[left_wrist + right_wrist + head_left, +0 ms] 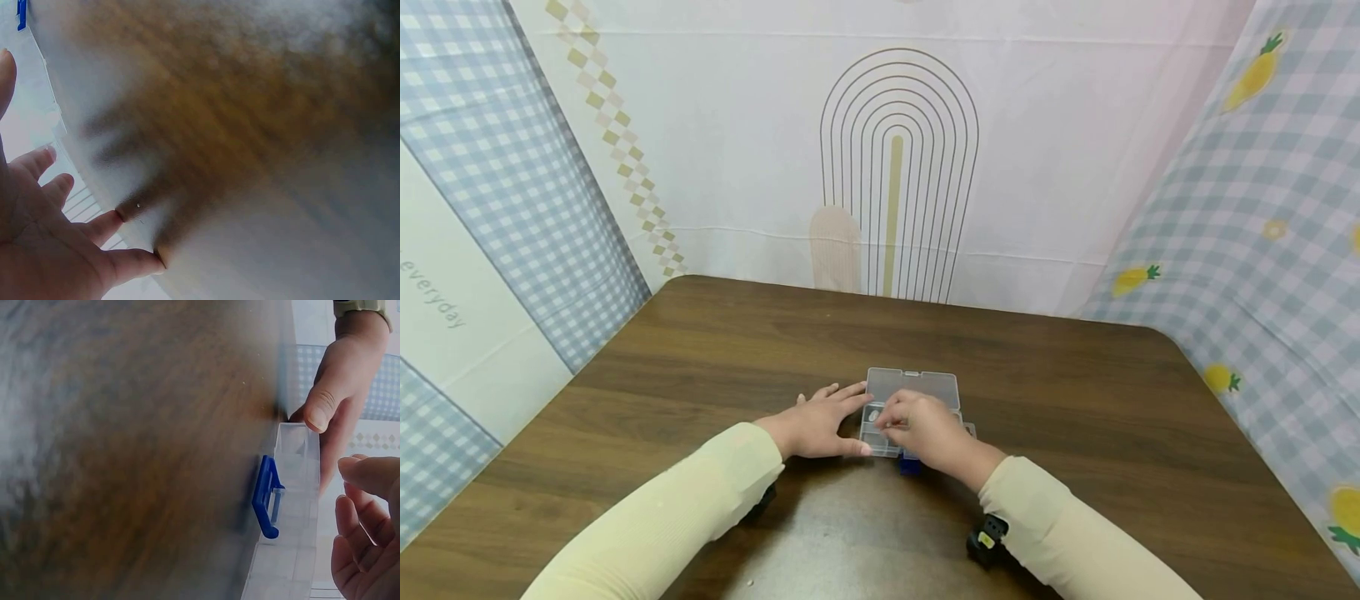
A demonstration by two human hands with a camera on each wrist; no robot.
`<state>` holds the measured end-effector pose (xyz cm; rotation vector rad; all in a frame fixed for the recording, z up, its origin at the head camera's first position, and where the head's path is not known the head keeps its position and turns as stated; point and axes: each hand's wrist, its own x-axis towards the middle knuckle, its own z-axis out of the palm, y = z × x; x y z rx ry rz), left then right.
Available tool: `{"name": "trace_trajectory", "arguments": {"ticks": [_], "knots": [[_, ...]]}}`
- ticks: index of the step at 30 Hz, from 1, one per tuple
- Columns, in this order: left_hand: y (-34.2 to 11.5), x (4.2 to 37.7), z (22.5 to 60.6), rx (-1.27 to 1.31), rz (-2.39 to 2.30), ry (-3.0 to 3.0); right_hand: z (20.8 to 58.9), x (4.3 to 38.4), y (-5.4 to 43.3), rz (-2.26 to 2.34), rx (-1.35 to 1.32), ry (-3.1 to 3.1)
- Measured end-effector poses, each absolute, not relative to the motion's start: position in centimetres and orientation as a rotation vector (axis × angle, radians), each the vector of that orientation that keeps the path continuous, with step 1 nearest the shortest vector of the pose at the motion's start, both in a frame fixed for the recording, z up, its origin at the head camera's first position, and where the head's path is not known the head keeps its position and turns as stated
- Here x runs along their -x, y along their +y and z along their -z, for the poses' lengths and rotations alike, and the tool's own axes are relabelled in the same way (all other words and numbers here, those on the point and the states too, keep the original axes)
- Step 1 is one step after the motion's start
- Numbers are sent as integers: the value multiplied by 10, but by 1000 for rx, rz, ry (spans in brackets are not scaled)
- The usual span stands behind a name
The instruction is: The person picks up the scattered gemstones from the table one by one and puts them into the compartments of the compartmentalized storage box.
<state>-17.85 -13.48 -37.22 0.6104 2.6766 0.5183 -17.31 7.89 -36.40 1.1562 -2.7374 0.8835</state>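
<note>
A clear plastic compartment box (872,446) lies on the table with its lid (936,385) raised at the back. My left hand (823,421) steadies its left side, fingers spread and fairly straight, the thumb at the front left corner. Over the compartments, my right hand (925,425) has its fingers bent and the thumb close to the index finger. Whether something tiny is between those fingertips cannot be made out. A small whitish piece (874,415) shows in a left compartment. On the box's front is a blue plastic handle (265,497).
The brown wooden table (760,342) extends around the box. A clear part (971,430) shows just right of the box, partly behind the right hand. Printed cloth (737,150) hangs behind the table and on both sides. A tiny pale speck (750,582) lies near the front.
</note>
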Motion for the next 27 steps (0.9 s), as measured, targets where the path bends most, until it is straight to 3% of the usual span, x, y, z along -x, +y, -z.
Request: {"name": "trace_trajectory", "arguments": {"ticks": [27], "knots": [[-135,182,372,-627,-510,2661,356,169,101,-851,-967,-2768]]}}
